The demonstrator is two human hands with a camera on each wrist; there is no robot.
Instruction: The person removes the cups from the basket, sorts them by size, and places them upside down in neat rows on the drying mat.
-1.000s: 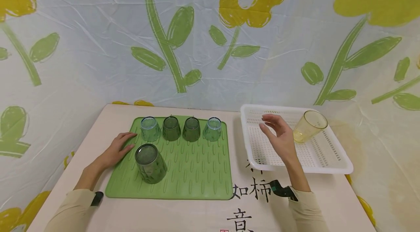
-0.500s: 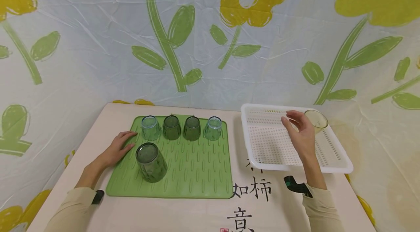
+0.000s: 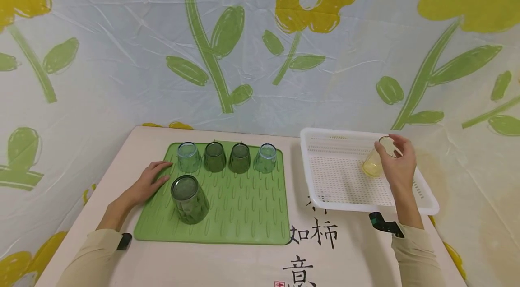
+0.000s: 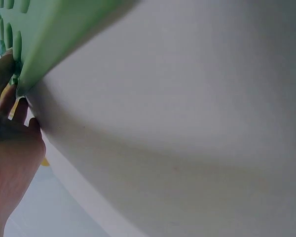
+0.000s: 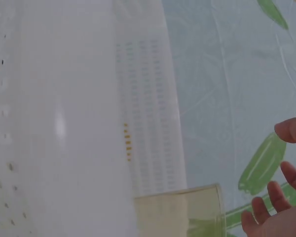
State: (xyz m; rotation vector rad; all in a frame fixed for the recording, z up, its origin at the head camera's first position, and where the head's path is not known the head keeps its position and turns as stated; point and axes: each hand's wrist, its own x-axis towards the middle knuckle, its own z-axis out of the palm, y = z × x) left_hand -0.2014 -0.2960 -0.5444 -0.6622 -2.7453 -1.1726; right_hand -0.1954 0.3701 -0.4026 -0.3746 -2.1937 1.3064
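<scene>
My left hand [image 3: 151, 183] rests on the left edge of a green drying mat [image 3: 243, 205], fingers relaxed; the left wrist view catches its thumb and fingers by the mat's edge [image 4: 49, 59]. Over the right part of a white plastic basket [image 3: 333, 174] is my right hand [image 3: 400, 167], thumb and fingers spread at the rim of a yellow glass tumbler [image 3: 371, 165]. That tumbler leans mouth-up in the basket, partly hidden by the hand. In the right wrist view, the fingers [image 5: 278, 195] are bent loosely, apart from the tumbler's rim [image 5: 217, 202].
Along the mat's back stand a pale blue glass [image 3: 188, 158], two dark green glasses [image 3: 215, 158] and another pale blue glass [image 3: 266, 159], all upside down. A larger dark green glass [image 3: 191, 203] stands nearer the front left. A flowered cloth [image 3: 260, 97] hangs behind the table.
My right hand has moved rightward across the basket to the yellow tumbler's rim. My left hand has stayed at the mat's edge; the glasses stand as before.
</scene>
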